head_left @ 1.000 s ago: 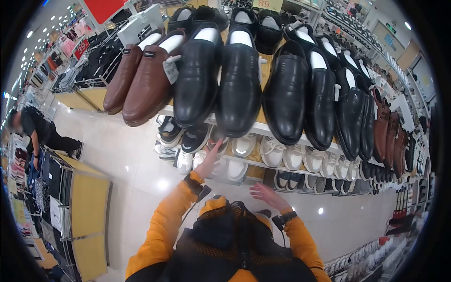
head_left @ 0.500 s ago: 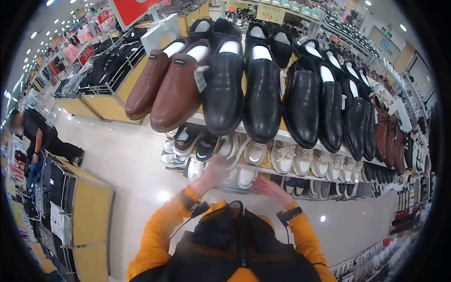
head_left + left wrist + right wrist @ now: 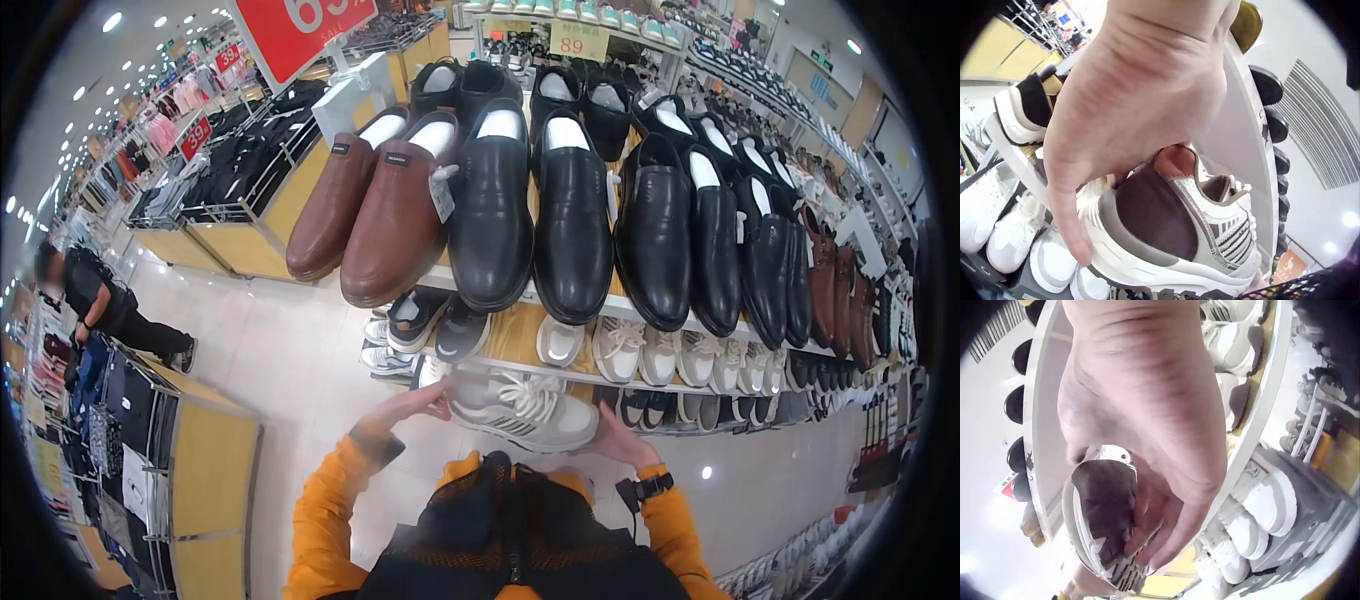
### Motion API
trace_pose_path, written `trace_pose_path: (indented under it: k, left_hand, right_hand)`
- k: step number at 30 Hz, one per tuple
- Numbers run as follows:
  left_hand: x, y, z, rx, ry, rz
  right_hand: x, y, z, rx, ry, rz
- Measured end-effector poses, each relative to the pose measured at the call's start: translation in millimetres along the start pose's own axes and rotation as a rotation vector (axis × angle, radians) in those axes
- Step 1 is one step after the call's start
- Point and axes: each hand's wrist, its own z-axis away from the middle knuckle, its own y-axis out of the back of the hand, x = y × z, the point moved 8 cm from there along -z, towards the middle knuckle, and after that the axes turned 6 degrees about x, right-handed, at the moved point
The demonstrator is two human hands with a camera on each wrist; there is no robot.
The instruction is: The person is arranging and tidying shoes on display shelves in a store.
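Observation:
A white and grey lace-up sneaker (image 3: 525, 412) is held sideways between both hands, in front of the lower shelf. At its heel end, my left hand (image 3: 415, 403) grips it; the left wrist view shows the thumb against the pale sole, beside a dark brown heel panel (image 3: 1157, 212), with the other fingers mostly hidden. My right hand (image 3: 622, 442) holds the toe end. In the right wrist view the fingers (image 3: 1169, 528) curl along the ridged sole, and the grey toe (image 3: 1104, 500) shows beside them.
Black loafers (image 3: 573, 220) and brown slip-ons (image 3: 400, 240) line the upper shelf, jutting out above the hands. More white sneakers (image 3: 620, 350) stand on the shelf below. At left are a wooden display stand (image 3: 215, 480) with clothes and another person (image 3: 110, 305).
The left hand reached to the lower shelf and drew the sneaker out towards the body. The right hand has come up to its toe end, and the view has shifted.

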Motion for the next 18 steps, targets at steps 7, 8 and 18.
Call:
trace_pose_path:
  k: [7,8,18]
  left_hand:
    - [131,-45,-23,-0.143,0.04,-0.321]
    - [145,-30,-29,0.062,-0.158,-0.197]
    - [67,-64,-80,0.533,-0.544,-0.044]
  right_hand:
    - [9,2,4,0.063,0.215,0.309]
    - [11,-4,-5,0.061,0.225,0.31]
    - [-1,-38,-142,-0.005,0.456,0.064]
